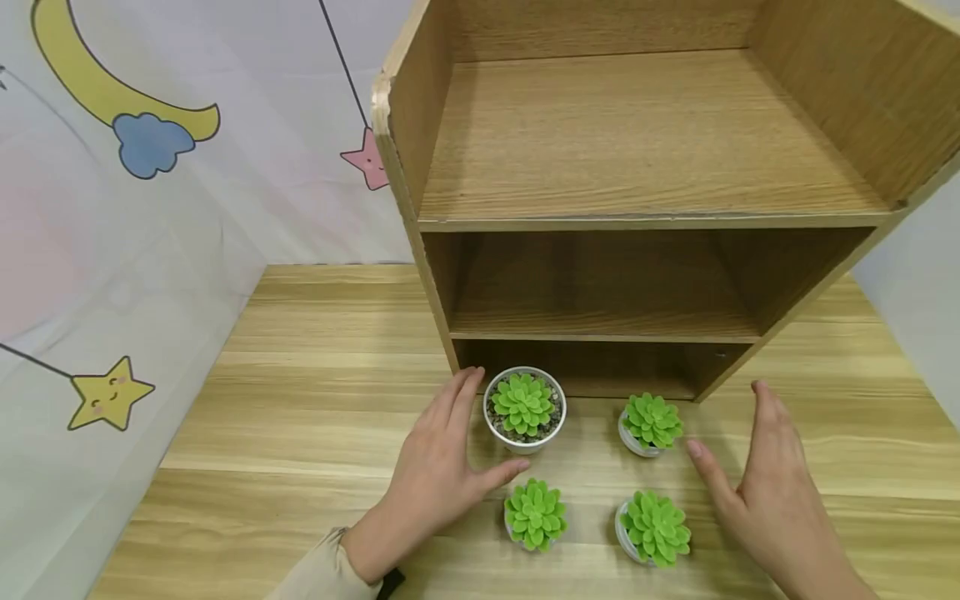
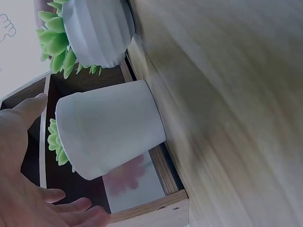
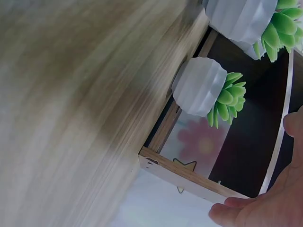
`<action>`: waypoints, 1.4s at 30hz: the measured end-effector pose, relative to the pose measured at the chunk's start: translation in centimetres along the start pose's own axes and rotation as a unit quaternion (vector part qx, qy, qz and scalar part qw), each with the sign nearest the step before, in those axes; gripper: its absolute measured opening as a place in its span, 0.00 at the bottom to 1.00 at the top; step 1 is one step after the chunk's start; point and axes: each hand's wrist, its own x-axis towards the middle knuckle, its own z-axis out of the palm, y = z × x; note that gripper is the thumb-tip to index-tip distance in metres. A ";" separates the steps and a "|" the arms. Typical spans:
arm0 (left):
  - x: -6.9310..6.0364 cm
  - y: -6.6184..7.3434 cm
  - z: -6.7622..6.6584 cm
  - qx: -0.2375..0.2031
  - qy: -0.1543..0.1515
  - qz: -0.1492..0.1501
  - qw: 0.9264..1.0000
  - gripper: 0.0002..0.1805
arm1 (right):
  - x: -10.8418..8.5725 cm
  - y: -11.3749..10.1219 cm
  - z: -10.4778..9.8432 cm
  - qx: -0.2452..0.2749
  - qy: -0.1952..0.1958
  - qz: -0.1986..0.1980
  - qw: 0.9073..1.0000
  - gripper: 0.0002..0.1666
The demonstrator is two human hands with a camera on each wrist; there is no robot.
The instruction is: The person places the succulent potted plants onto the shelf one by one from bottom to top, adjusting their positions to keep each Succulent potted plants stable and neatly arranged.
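A larger white pot with a green succulent and gravel [image 1: 524, 408] stands in front of the shelf's lower left. My left hand [image 1: 442, 467] is beside it with fingers spread and thumb out, and a gap shows between the hand and the pot. The left wrist view shows that pot's smooth white side [image 2: 111, 127] near the open palm. Three smaller succulents in white ribbed pots stand nearby: one at the front left [image 1: 536, 517], one at the back right [image 1: 651, 422] and one at the front right [image 1: 655, 529]. My right hand [image 1: 776, 492] hovers right of them, fingers extended, holding nothing.
A wooden shelf unit [image 1: 652, 137] with a top tray and two lower compartments rises behind the pots. The wood-grain table [image 1: 300, 400] extends to both sides. A pale cloth backdrop [image 1: 247, 192] with moon and star prints hangs behind and on the left.
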 end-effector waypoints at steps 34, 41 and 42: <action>1.1 0.1 0.1 -0.045 -0.004 -0.017 0.999 0.63 | 1.6 -0.5 0.3 0.088 0.019 0.047 0.995 0.56; 1.4 0.1 0.1 -0.059 -0.011 -0.017 0.998 0.64 | 2.3 -0.4 0.0 0.078 0.034 0.047 0.995 0.54; 1.5 0.1 0.1 -0.062 -0.011 -0.016 0.998 0.64 | 2.5 -0.4 0.0 0.082 0.038 0.043 0.995 0.54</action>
